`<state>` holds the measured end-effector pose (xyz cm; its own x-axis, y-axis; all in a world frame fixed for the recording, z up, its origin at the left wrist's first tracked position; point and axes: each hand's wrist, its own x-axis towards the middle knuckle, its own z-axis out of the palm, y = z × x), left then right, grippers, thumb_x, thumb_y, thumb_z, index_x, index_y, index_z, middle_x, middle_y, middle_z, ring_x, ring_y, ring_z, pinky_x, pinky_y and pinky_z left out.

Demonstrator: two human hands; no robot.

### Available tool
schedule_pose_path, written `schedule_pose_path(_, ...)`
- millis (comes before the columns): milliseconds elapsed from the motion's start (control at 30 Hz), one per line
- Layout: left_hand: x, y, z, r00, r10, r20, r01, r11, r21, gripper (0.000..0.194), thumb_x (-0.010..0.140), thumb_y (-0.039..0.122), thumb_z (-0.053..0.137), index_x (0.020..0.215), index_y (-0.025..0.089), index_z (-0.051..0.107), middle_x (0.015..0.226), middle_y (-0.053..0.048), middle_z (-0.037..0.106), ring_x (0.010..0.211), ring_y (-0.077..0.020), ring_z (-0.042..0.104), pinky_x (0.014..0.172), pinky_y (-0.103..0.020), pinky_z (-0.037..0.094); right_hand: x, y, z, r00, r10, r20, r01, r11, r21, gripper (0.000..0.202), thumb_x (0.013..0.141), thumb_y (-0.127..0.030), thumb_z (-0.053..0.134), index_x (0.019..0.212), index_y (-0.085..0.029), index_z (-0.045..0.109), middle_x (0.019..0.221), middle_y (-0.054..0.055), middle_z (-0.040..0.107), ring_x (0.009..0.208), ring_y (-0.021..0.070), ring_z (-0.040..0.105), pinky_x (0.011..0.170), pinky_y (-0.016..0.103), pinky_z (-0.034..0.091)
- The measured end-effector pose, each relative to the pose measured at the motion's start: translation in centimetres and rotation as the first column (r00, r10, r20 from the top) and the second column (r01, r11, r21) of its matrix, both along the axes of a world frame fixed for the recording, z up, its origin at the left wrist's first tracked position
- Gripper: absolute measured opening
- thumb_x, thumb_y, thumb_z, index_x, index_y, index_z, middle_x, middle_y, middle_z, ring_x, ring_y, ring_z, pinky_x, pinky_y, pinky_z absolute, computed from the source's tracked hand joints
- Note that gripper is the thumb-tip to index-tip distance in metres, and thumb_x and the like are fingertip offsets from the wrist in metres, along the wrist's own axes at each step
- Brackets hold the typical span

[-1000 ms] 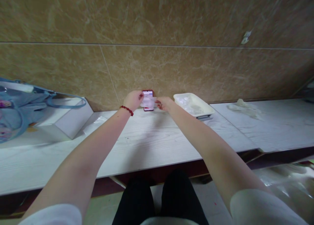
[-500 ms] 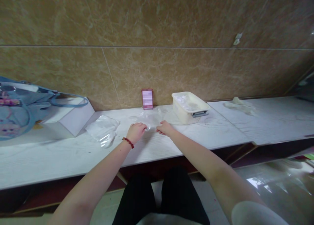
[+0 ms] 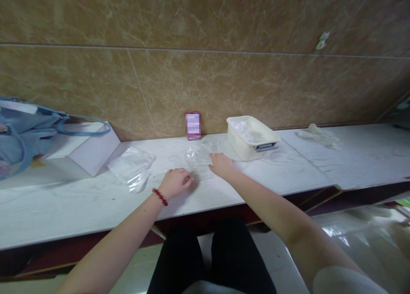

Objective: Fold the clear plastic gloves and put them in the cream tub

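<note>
My left hand hovers low over the white counter, fingers loosely curled and thumb apart, with nothing visible in it. A red bead bracelet circles that wrist. Just beyond, a crumpled piece of clear plastic lies on the counter. My right hand is beside the plastic's right side, index finger and thumb apart; whether a fingertip touches the thin film cannot be made out. A cream plastic bin with a grey handle stands right of that hand and holds clear plastic pieces.
Flat clear plastic bags lie on the left. Further left are a white box and a blue bag. A phone-like device leans on the tiled wall. Pale gloves or cloth lie on the right.
My left hand has come off the clear plastic and drawn back toward me. My right hand has moved slightly forward and right. The view has shifted a little.
</note>
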<state>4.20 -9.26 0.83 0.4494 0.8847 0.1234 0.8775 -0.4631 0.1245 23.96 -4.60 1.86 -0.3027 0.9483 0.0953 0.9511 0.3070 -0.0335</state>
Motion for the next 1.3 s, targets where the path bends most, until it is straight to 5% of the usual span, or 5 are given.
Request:
schedule_pose_path(133,2.1,0.8,-0.1,0.996,-0.083,0.010,0.083,0.997,0.001,0.039,0.082,0.044,0.032,0.097,0.017,0.057,0.098,-0.008,0.059,0.092,-0.0194,0.052,0.084,-0.034,0.036,-1.2,2.5,-0.1,0.966,0.246,0.079,-0.250,0.967,0.054,0.035,0.077,-0.039,0.046,0.104,-0.018,0.054,0.103,0.010,0.056,0.099,0.0226,0.048,0.080,0.033,0.040)
schedule_pose_path(433,5.4,0.8,-3.1,0.993,-0.092,-0.069,0.088,0.995,-0.053,0.075,0.077,0.063,0.018,0.126,0.009,0.036,0.133,-0.020,0.030,0.123,-0.0338,0.022,0.096,-0.053,0.017,-2.1,6.3,-1.9,0.880,0.442,0.172,-0.448,0.894,-0.010,0.026,0.083,-0.026,0.038,0.088,-0.016,0.062,0.094,0.009,0.061,0.091,0.0194,0.052,0.070,0.028,0.042)
schedule_pose_path(833,4.8,-1.2,-4.0,0.991,-0.133,-0.031,0.132,0.991,-0.025,0.071,0.078,0.061,0.019,0.131,0.015,0.029,0.137,-0.016,0.025,0.126,-0.0316,0.017,0.098,-0.054,0.014,-2.5,9.2,0.0,0.934,0.357,-0.006,-0.357,0.934,0.012,0.023,0.081,-0.027,0.040,0.090,-0.018,0.059,0.091,0.006,0.062,0.083,0.0153,0.055,0.070,0.025,0.039)
schedule_pose_path(1067,5.1,-2.2,-3.6,0.992,-0.125,-0.021,0.125,0.992,0.011,0.072,0.077,0.062,0.018,0.128,0.014,0.034,0.134,-0.016,0.031,0.124,-0.0328,0.023,0.096,-0.056,0.018,-1.2,7.4,1.0,0.740,0.671,0.051,-0.662,0.739,-0.123,0.024,0.075,-0.031,0.050,0.091,-0.019,0.062,0.093,0.005,0.061,0.091,0.0171,0.051,0.073,0.026,0.038)
schedule_pose_path(1300,5.2,-2.2,-3.5,0.993,-0.120,-0.022,0.121,0.992,0.043,0.073,0.076,0.063,0.023,0.129,0.014,0.032,0.134,-0.016,0.032,0.124,-0.0324,0.023,0.097,-0.056,0.015,-0.7,5.9,-2.2,0.717,0.688,0.113,-0.685,0.726,-0.070,0.025,0.083,-0.023,0.038,0.088,-0.015,0.061,0.091,0.008,0.060,0.089,0.0158,0.049,0.068,0.025,0.036)
